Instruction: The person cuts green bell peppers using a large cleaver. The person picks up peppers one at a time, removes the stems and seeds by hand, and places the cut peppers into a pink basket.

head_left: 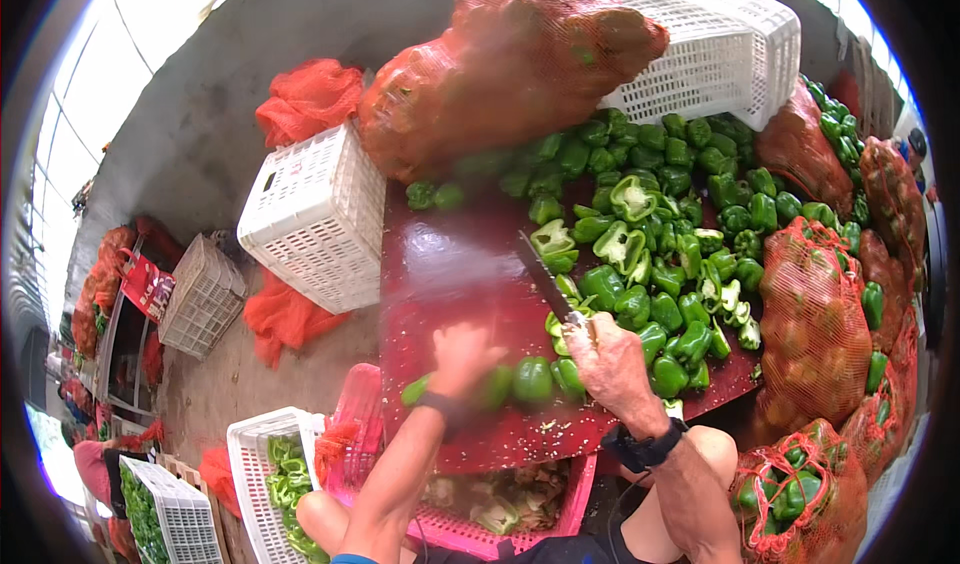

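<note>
My right hand (612,364) is closed round the handle of a knife (543,276), whose dark blade points up and away to the left. The blade lies over the near-left edge of a heap of green bell peppers, several of them cut open, such as a halved pepper (620,247). My left hand (466,356) is smeared by motion above the red tabletop (430,254), so its fingers cannot be made out. Between my hands, a few whole peppers stand in a row, among them a green pepper (533,379). Pale seeds and bits are scattered along the near edge.
A full red mesh sack (480,74) lies across the far side, with white crates (310,214) to its left and behind it. More filled mesh sacks (812,314) line the right. Below the table edge is a pink crate (575,504) of scraps; a white crate (245,464) holds cut peppers.
</note>
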Demonstrator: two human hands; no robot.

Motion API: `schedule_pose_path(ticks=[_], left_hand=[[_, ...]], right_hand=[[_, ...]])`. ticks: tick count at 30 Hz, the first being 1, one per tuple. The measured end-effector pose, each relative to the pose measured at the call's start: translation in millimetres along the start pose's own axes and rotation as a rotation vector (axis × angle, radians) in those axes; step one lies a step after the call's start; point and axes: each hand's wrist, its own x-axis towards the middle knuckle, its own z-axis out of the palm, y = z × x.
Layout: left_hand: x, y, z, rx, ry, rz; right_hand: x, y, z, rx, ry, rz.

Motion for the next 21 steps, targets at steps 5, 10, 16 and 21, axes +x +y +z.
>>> schedule_pose_path(ticks=[5,10,16,21], left_hand=[[11.1,-10.7,-2.5,-0.213,0.022,0.061],[-31.7,-13.3,-84.3,-1.106,0.057,-0.205],[-171.7,-20.4,-133.3,-1.397,0.094,-0.118],[-246.6,-4.3,-92.6,-1.479,-0.294,-0.407]], right_hand=[[7.5,-0.5,4.7,0.041,0.011,-0.048],[13.3,6.5,-7.6,0.024,0.058,-0.01],[11.7,8.9,2.0,0.035,0.059,-0.031],[6.1,17.6,17.9,0.044,-0.006,-0.035]])
